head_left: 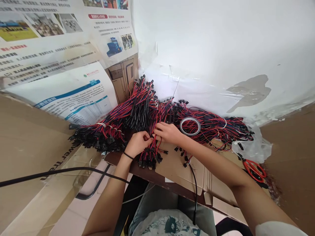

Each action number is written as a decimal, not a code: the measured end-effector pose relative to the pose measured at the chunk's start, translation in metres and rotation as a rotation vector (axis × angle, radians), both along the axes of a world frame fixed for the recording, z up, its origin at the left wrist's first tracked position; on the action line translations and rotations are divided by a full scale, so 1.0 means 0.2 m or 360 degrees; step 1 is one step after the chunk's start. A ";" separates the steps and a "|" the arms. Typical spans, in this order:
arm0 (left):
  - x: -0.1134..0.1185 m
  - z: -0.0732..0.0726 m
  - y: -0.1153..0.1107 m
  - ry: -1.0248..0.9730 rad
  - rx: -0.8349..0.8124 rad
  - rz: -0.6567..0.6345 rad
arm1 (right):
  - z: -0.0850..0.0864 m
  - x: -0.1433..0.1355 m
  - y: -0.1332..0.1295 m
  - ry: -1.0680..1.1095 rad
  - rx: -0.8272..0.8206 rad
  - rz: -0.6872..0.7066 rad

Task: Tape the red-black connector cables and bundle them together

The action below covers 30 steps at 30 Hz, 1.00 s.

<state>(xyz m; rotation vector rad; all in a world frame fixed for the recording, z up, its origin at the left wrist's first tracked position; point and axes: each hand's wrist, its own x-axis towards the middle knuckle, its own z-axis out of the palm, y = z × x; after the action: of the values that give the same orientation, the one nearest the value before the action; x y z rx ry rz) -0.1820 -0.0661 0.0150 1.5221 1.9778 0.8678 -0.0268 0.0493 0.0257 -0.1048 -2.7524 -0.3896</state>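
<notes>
Both my hands meet at a bundle of red and dark wires [153,144] whose black connectors hang toward the table's front edge. My left hand [139,143] is closed at the bundle's left side, its thumb and fingers pinched on the wires. From the right, my right hand [166,132] has its fingers wrapped round the same wires. A large pile of wire bundles [140,108] with black connectors rises just behind my hands. Another tied bundle [98,137] lies to the left, and more bundles [211,124] stretch to the right.
A grey tape roll [190,126] rests on the right-hand bundles. Red-handled scissors [254,170] and a clear plastic bag [257,144] are at the right. Flattened cardboard [177,168] covers part of the table. A black cable [73,169] crosses the left side.
</notes>
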 end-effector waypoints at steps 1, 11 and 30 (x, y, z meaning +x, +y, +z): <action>0.01 0.00 0.00 0.0035 0.0007 0.0006 | 0.00 0.00 0.00 0.0008 -0.0015 -0.0007; 0.02 0.06 0.00 -0.0366 0.0112 -0.0100 | 0.06 0.01 0.01 -0.0252 -0.0072 0.0032; 0.01 -0.03 -0.02 0.0382 0.0080 0.0003 | 0.10 0.04 0.05 -0.0353 -0.0239 0.0164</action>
<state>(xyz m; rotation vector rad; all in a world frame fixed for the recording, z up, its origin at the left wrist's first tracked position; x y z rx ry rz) -0.1810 -0.0702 0.0087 1.7229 2.1386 0.7712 -0.0193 0.0599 0.0459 0.0457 -2.9886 -0.1753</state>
